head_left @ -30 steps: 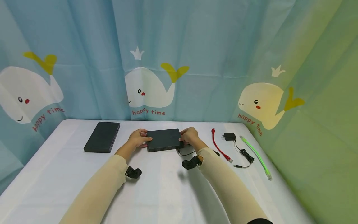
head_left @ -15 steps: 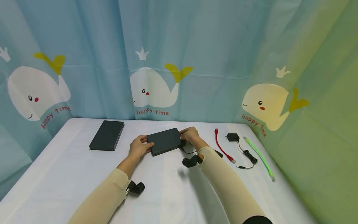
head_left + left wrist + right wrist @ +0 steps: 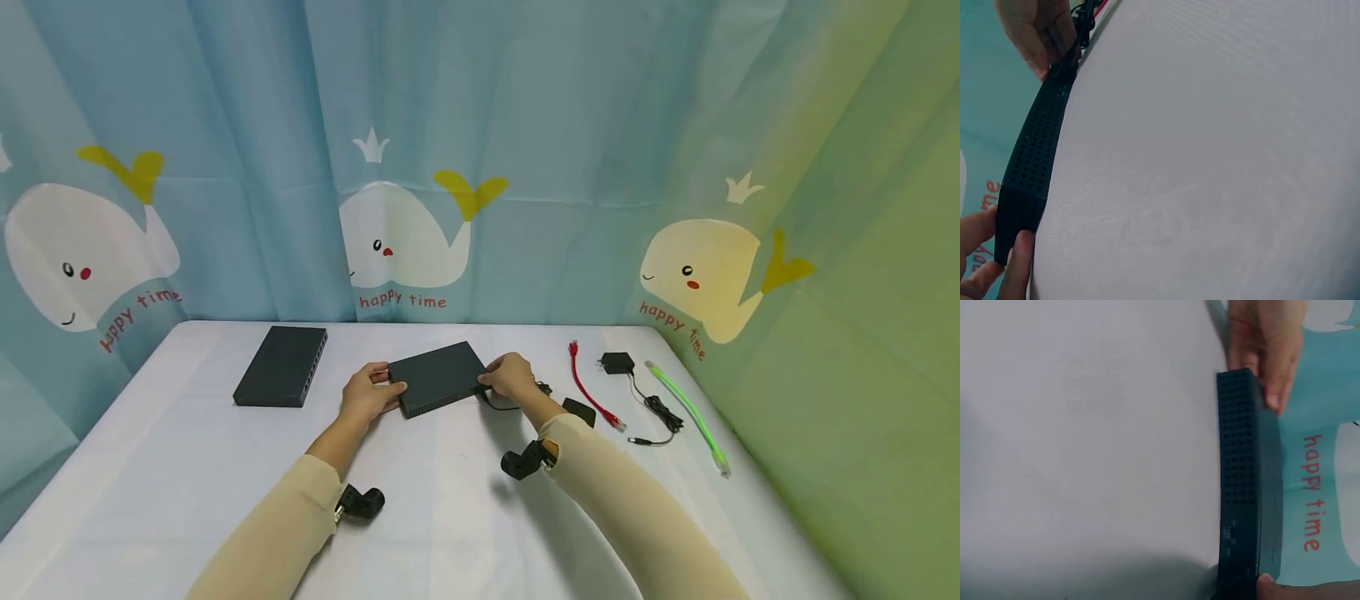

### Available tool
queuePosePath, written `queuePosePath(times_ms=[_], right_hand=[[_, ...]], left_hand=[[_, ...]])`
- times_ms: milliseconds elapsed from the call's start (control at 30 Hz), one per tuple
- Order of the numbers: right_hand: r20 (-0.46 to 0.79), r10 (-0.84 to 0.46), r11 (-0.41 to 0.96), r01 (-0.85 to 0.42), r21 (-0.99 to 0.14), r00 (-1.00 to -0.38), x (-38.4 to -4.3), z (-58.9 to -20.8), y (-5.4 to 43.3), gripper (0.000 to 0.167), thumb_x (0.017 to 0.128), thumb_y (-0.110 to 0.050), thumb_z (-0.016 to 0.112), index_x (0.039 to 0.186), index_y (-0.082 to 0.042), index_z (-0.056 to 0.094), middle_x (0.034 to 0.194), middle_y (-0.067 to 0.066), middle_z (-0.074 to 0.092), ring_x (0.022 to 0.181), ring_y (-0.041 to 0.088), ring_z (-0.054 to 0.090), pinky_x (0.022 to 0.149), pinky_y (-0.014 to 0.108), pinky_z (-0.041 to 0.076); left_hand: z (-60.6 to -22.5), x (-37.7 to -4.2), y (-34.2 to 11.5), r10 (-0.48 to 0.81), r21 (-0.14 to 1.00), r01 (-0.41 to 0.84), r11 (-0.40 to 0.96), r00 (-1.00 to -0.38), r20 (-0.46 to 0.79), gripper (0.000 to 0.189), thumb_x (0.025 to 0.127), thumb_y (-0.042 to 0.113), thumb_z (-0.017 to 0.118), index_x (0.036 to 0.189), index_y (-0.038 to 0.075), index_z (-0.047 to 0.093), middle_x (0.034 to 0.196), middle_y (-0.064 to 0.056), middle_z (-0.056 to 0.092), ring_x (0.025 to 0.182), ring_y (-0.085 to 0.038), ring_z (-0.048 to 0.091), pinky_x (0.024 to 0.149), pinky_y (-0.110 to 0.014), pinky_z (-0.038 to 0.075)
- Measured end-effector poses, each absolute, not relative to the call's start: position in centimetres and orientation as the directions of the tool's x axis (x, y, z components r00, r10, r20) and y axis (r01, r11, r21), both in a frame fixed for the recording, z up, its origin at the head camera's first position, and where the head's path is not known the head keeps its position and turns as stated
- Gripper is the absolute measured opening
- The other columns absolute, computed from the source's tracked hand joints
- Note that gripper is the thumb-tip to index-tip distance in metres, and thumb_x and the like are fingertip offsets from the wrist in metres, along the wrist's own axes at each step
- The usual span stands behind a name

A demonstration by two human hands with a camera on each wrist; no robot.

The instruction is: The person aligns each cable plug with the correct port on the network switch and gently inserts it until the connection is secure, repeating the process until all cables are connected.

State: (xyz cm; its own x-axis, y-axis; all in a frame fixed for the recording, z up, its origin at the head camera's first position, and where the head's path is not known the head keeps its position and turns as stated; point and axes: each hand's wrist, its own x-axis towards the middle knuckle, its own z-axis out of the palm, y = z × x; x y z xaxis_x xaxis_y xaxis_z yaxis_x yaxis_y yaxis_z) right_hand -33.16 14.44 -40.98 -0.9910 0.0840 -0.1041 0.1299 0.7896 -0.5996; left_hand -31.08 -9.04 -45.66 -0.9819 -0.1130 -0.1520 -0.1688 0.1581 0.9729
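A flat black network switch [image 3: 437, 377] lies at a slant in the middle of the table between both hands. My left hand [image 3: 365, 395] grips its left end, thumb on the near side and fingers behind. At the right end my right hand [image 3: 513, 375] pinches the near corner. A thin black cable [image 3: 498, 407] runs from that corner beneath the right hand. In the left wrist view, the switch's vented side [image 3: 1038, 144] faces the camera. The right wrist view shows small markings on this side; only part of the right thumb [image 3: 1267, 587] appears there.
A second black network switch [image 3: 281, 367] lies at the back left. To the right are a red network cable [image 3: 585, 385], a power adapter [image 3: 617, 362] with bundled cord and a green network cable [image 3: 692, 417]. Another black adapter [image 3: 579, 412] sits beside the right forearm.
The switch's left end has swung toward me, the left hand moving with it. The right forearm has shifted slightly, showing more of the adapter beside it. Both hands keep hold of the switch.
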Motion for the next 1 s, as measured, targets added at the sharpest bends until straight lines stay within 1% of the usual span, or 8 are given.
queuePosePath(times_ms=[67,133,267,333,400,567,800,1000], right_hand=[[-0.087,0.111,0.790,0.141,-0.596,-0.990,-33.2,-41.2,14.2,0.027,0.088,-0.016,0.075,0.108,0.002,0.073,0.106,0.016,0.071,0.092,0.030,0.068,0.084,0.041,0.055],[-0.083,0.131,0.783,0.154,-0.602,-0.988,-33.3,-41.4,13.9,0.025,0.086,-0.015,0.077,0.106,0.001,0.073,0.106,0.016,0.071,0.094,0.030,0.067,0.084,0.041,0.055],[-0.112,0.129,0.750,0.170,-0.639,-0.985,-33.9,-41.7,13.1,0.025,0.087,-0.012,0.077,0.107,0.001,0.073,0.107,0.016,0.070,0.089,0.026,0.070,0.077,0.033,0.058],[-0.134,0.118,0.726,0.177,-0.664,-0.984,-34.1,-41.8,12.8,0.025,0.087,-0.011,0.076,0.109,0.001,0.072,0.108,0.016,0.070,0.085,0.023,0.072,0.072,0.029,0.059],[-0.160,0.124,0.704,0.201,-0.681,-0.979,-34.4,-41.8,12.6,0.025,0.087,-0.010,0.076,0.110,0.000,0.072,0.108,0.015,0.070,0.084,0.021,0.072,0.072,0.029,0.058],[-0.222,0.150,0.677,0.263,-0.688,-0.964,-35.0,-41.7,12.5,0.024,0.086,-0.010,0.077,0.109,-0.003,0.074,0.104,0.013,0.072,0.083,0.020,0.072,0.079,0.032,0.056],[-0.261,0.167,0.668,0.303,-0.679,-0.951,-35.6,-41.4,12.5,0.025,0.086,-0.011,0.077,0.110,-0.006,0.075,0.105,0.011,0.072,0.092,0.021,0.070,0.087,0.035,0.054],[-0.237,0.181,0.700,0.295,-0.651,-0.954,-36.3,-41.0,12.7,0.025,0.086,-0.012,0.077,0.110,-0.008,0.076,0.104,0.009,0.074,0.091,0.019,0.071,0.088,0.031,0.054]], left_hand=[[-45.7,-31.3,-9.3,-0.095,0.967,-0.168,0.190,-0.984,-0.152,0.060,0.088,0.002,0.071,0.143,-0.001,0.045,0.136,-0.025,0.051,0.111,-0.038,0.064,0.076,-0.031,0.061],[-45.6,-31.8,-10.0,-0.075,0.950,-0.145,0.277,-0.989,-0.129,0.058,0.090,0.008,0.071,0.142,0.000,0.046,0.136,-0.025,0.052,0.107,-0.036,0.066,0.076,-0.031,0.061],[-45.4,-33.4,-12.0,-0.034,0.900,-0.060,0.432,-0.998,-0.050,0.054,0.092,0.023,0.070,0.140,0.005,0.052,0.135,-0.021,0.056,0.106,-0.032,0.066,0.081,-0.033,0.059],[-45.4,-34.5,-12.8,0.025,0.873,-0.011,0.487,-0.999,-0.027,0.053,0.094,0.028,0.069,0.139,0.007,0.053,0.134,-0.019,0.057,0.109,-0.031,0.064,0.085,-0.035,0.057],[-45.2,-35.4,-13.4,0.103,0.846,0.032,0.532,-0.994,-0.027,0.052,0.094,0.029,0.068,0.138,0.007,0.055,0.132,-0.018,0.059,0.111,-0.031,0.063,0.087,-0.036,0.057],[-44.4,-36.9,-13.8,0.286,0.742,0.140,0.655,-0.956,-0.072,0.048,0.093,0.030,0.069,0.134,0.008,0.060,0.124,-0.018,0.064,0.104,-0.029,0.064,0.081,-0.035,0.056],[-43.7,-37.0,-13.6,0.397,0.679,0.226,0.699,-0.912,-0.105,0.042,0.096,0.025,0.065,0.135,0.010,0.060,0.128,-0.024,0.061,0.115,-0.035,0.058,0.089,-0.042,0.050],[-43.4,-36.1,-12.9,0.397,0.708,0.206,0.676,-0.911,-0.114,0.045,0.094,0.025,0.067,0.136,0.008,0.058,0.125,-0.025,0.062,0.097,-0.027,0.064,0.070,-0.031,0.053]])
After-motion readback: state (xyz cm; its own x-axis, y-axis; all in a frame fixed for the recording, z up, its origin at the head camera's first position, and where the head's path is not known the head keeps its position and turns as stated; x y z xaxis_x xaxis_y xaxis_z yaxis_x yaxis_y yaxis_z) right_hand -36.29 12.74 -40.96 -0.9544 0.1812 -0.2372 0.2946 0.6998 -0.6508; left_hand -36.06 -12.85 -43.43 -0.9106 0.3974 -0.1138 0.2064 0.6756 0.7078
